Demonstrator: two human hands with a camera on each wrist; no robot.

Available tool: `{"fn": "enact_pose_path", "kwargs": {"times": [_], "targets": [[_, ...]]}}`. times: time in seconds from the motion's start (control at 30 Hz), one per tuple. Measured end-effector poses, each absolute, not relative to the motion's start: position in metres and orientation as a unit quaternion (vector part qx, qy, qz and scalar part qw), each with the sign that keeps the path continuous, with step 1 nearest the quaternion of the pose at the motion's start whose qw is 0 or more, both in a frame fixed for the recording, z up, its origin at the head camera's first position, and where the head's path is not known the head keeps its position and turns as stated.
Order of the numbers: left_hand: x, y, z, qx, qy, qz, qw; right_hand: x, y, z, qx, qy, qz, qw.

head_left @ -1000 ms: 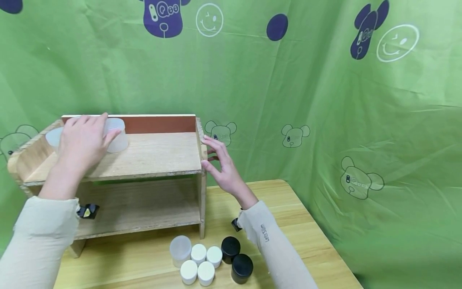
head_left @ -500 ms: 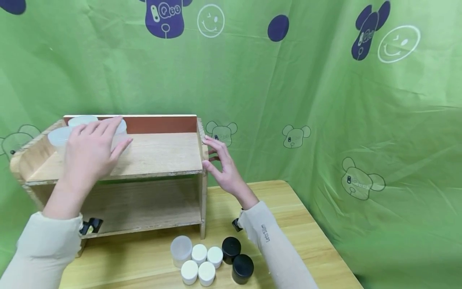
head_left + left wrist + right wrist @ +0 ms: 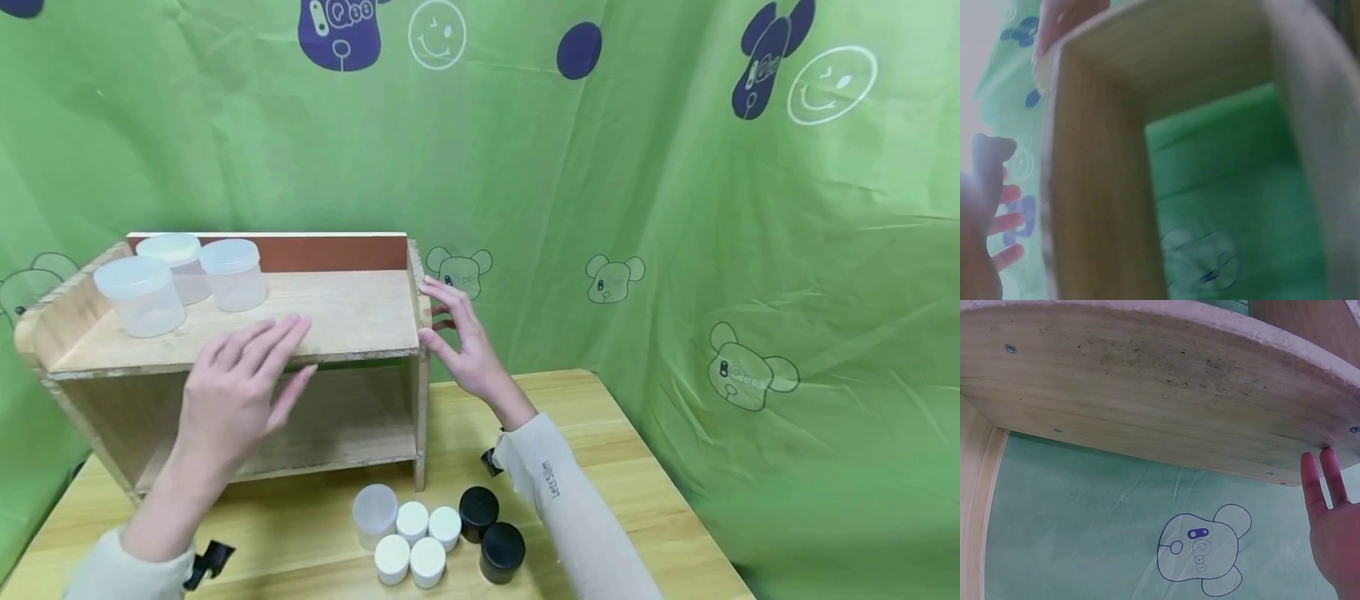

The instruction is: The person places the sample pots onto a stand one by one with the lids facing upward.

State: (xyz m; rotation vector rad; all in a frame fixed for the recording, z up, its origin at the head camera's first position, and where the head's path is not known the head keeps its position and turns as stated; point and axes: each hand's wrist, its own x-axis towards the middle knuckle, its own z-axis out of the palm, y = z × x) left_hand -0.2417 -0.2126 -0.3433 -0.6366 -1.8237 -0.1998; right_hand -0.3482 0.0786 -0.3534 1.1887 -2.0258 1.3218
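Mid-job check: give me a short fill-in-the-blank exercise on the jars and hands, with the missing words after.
On the top shelf stand ____ translucent jars.
The hand touching the wooden side panel is the person's ____ one.
The small white jars on the table number ____.
Beside them, two larger jars are coloured ____.

Missing words: three; right; four; black.

Brightly and evenly lit in the head view, shadowed low inside the wooden shelf unit [image 3: 345,315]. Softly blurred in the left-wrist view, glaring white left of the shelf unit; dimmer but sharper in the right-wrist view.
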Motion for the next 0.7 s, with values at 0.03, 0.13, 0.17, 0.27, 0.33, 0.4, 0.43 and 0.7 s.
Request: {"fn": "enact_pose_path", "kwargs": {"times": [0.03,0.13,0.17,0.27,0.33,0.4,0.43,0.7], "targets": [[-0.24,-0.21,-0.35,-0.28,-0.771,-0.087,0.565,-0.348,0.078,-0.354,0.43,-0.733,0.479,0.221],[-0.235,-0.202,-0.37,-0.307,-0.768,-0.09,0.555,-0.349,0.078,-0.353,0.428,-0.734,0.48,0.219],[-0.233,-0.199,-0.377,-0.315,-0.77,-0.091,0.547,-0.349,0.078,-0.353,0.427,-0.734,0.481,0.219],[-0.229,-0.194,-0.402,-0.331,-0.788,-0.096,0.511,-0.349,0.079,-0.352,0.426,-0.735,0.48,0.219],[-0.226,-0.191,-0.421,-0.336,-0.81,-0.097,0.471,-0.349,0.079,-0.352,0.425,-0.735,0.48,0.219],[-0.224,-0.19,-0.438,-0.34,-0.831,-0.098,0.429,-0.348,0.08,-0.352,0.426,-0.735,0.48,0.219],[-0.223,-0.189,-0.447,-0.343,-0.839,-0.098,0.411,-0.348,0.08,-0.352,0.426,-0.735,0.48,0.219],[-0.216,-0.184,-0.495,-0.368,-0.881,-0.103,0.279,-0.347,0.078,-0.352,0.428,-0.734,0.481,0.219]]}}
